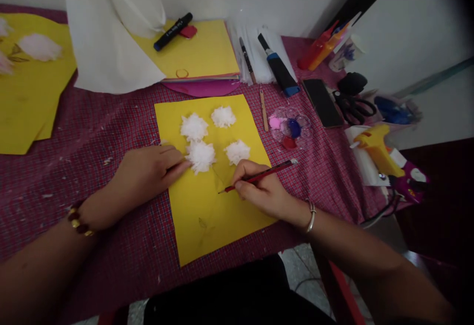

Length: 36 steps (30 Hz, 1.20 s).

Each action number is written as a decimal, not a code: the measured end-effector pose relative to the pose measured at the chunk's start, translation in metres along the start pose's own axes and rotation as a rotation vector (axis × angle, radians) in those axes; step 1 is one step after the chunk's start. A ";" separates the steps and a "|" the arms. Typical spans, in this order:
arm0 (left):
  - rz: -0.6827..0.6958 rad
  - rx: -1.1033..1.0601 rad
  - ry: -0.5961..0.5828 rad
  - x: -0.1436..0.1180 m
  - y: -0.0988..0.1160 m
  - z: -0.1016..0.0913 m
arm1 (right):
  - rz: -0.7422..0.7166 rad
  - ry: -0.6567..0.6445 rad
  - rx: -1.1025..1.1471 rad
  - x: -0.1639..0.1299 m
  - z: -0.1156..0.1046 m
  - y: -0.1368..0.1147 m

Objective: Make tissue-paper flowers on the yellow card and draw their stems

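A yellow sheet of paper (207,221) lies on the cloth in front of me. Several fluffy white paper flowers (200,156) sit on its upper half, with thin pencil lines between and below them. My right hand (262,189) is closed around a dark red pencil (268,171), whose tip meets the sheet near its middle. At the sheet's left edge rests my left hand (151,169), holding nothing, its fingers laid on the paper beside the lower left flower.
Right of the sheet are a wooden stick (263,109), a paint palette (307,135), a phone (322,102), scissors (351,107) and a yellow glue gun (381,149). Behind it lie a marker (173,32) and a utility knife (281,70). More yellow sheets (27,112) are at left.
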<state>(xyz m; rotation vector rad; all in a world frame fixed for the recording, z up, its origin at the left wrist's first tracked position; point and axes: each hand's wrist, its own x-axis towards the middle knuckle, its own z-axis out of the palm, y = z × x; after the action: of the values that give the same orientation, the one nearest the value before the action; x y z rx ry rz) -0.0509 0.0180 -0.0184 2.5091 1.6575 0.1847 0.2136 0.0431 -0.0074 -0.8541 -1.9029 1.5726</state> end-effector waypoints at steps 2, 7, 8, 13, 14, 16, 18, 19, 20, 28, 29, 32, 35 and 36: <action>-0.006 -0.009 -0.002 -0.001 0.000 0.000 | 0.002 -0.004 0.005 0.001 0.000 0.000; -0.024 0.001 0.010 -0.001 0.000 0.001 | 0.030 -0.025 -0.037 0.003 -0.001 -0.003; -0.024 0.003 0.008 -0.001 0.000 0.001 | 0.034 -0.028 -0.045 0.003 -0.002 -0.004; -0.020 -0.002 -0.002 0.000 0.001 0.000 | 0.012 -0.032 -0.072 0.004 -0.001 -0.002; -0.024 0.000 -0.004 0.000 0.002 0.000 | -0.001 -0.030 -0.078 0.004 -0.001 -0.002; -0.029 0.010 -0.004 0.001 0.002 0.000 | -0.026 -0.029 -0.086 0.004 0.000 -0.001; -0.030 0.022 -0.001 0.001 0.002 0.000 | -0.040 -0.029 -0.090 0.004 0.000 -0.001; -0.031 0.026 0.003 0.001 0.002 0.000 | -0.041 -0.025 -0.092 0.004 0.000 -0.001; -0.030 0.027 0.007 0.001 0.002 0.000 | -0.037 -0.018 -0.094 0.004 0.000 -0.001; -0.016 0.020 0.035 0.001 0.001 0.002 | -0.010 0.017 -0.104 0.004 0.002 0.000; -0.015 0.020 0.038 0.001 0.001 0.002 | -0.011 0.021 -0.100 0.005 0.002 0.000; -0.039 0.018 0.003 0.002 0.003 0.000 | -0.015 0.025 -0.084 0.005 0.003 0.000; -0.075 0.016 -0.045 0.002 0.004 -0.003 | 0.000 0.026 -0.078 0.005 0.003 -0.001; -0.081 0.018 -0.045 0.002 0.004 -0.003 | 0.009 0.024 -0.071 0.005 0.003 -0.001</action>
<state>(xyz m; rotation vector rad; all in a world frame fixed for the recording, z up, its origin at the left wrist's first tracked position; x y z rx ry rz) -0.0469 0.0186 -0.0144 2.4344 1.7465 0.1046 0.2078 0.0447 -0.0068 -0.9092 -1.9506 1.5013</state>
